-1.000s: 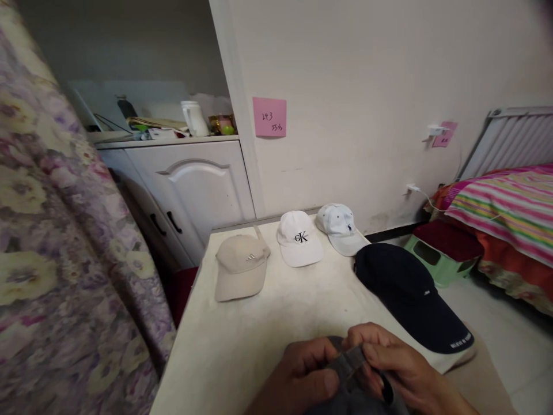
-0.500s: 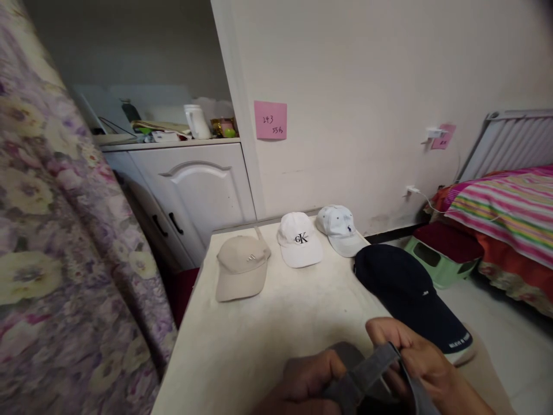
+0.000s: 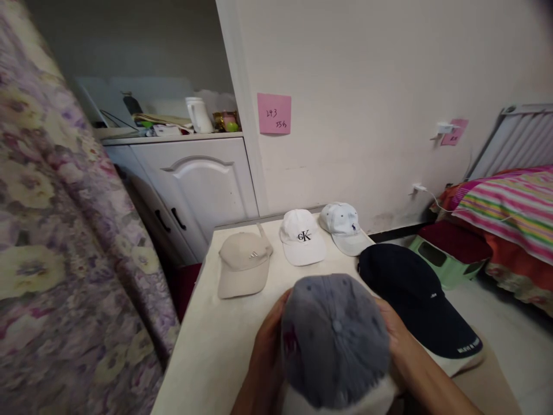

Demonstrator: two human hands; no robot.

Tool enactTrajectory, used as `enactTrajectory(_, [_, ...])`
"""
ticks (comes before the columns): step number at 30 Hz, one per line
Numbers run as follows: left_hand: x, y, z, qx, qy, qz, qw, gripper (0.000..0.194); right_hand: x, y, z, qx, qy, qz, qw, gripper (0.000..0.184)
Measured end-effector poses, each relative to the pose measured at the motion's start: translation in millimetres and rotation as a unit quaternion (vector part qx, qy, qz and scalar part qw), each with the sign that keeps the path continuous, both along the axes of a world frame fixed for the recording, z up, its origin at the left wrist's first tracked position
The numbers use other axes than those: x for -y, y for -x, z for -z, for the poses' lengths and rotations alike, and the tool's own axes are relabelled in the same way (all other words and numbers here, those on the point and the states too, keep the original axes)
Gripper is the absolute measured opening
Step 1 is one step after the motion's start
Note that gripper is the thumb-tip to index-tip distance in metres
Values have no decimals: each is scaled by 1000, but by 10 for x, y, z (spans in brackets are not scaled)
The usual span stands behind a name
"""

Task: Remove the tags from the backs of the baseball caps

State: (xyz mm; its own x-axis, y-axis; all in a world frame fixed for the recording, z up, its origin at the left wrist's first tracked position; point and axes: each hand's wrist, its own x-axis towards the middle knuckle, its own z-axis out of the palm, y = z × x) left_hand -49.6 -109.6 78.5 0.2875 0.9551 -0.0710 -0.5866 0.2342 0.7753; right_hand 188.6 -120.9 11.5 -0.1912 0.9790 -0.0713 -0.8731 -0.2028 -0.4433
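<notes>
A grey cap (image 3: 334,340) is held crown up over the near part of the white table (image 3: 211,351). My left hand (image 3: 265,360) grips its left side and my right hand (image 3: 404,346) grips its right side, fingers wrapped round the edge. Behind it lie a beige cap (image 3: 242,262), a white cap with a black logo (image 3: 301,242) and a pale blue cap (image 3: 345,225). A dark navy cap (image 3: 417,300) rests at the table's right edge, just beyond my right hand.
A flowered curtain (image 3: 60,248) hangs along the left. White cupboard doors (image 3: 194,184) stand behind the table, with a mug and clutter on the shelf above. A pink note (image 3: 273,113) is stuck on the wall. A green stool (image 3: 444,256) and a striped bed (image 3: 505,213) are at the right.
Earlier both hands pinched the grey cap's back strap low at the frame's bottom. Now the cap is raised and turned crown up, held by both sides.
</notes>
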Motion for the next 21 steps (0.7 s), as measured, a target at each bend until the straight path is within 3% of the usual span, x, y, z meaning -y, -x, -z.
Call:
enactTrajectory(4, [-173, 31, 177, 8, 50, 16, 999, 13, -166, -4, 231, -10, 2, 32, 999, 23])
enactTrajectory(8, [-224, -48, 364, 60, 80, 63, 993, 31, -166, 5, 366, -12, 5, 33, 999, 23])
enactTrajectory(13, [-270, -138, 552, 113, 114, 22, 987, 45, -152, 16, 463, -14, 7, 34, 999, 15])
enactTrajectory(17, [-186, -156, 588, 93, 189, -10, 978, 31, -154, -2, 524, -15, 7, 39, 999, 29])
enactTrajectory(21, [-1, -130, 546, 52, 165, -60, 983, 13, -156, -35, 556, -9, 14, 50, 999, 42])
